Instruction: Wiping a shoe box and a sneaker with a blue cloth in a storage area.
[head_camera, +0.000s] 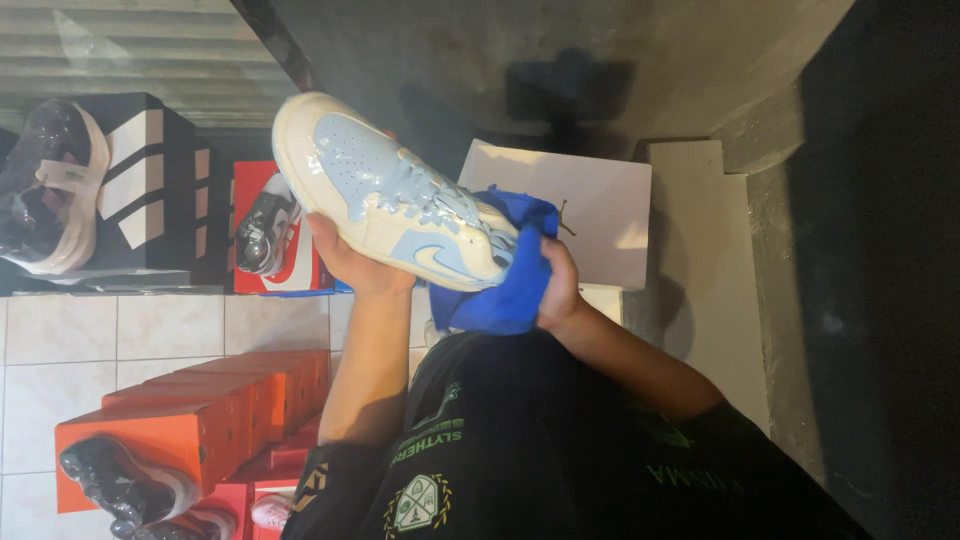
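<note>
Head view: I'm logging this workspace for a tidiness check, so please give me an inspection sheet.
Surface: pale tiled floor; white box behind the hands.
Job's things: cream and light-blue sneaker; blue cloth pressed to its heel end.
Clutter: orange shoeboxes in a row, dark shoe on the nearest; red box with a shoe; black box.
Hands: left hand holds the sneaker from under its sole; right hand grips the cloth.
Cables: nothing seen.
Surroundings: grey wall, dim light.

Open tiled floor (170, 325) between the orange boxes (200, 420) and black box (155, 180); white box (590, 205) close ahead.
</note>
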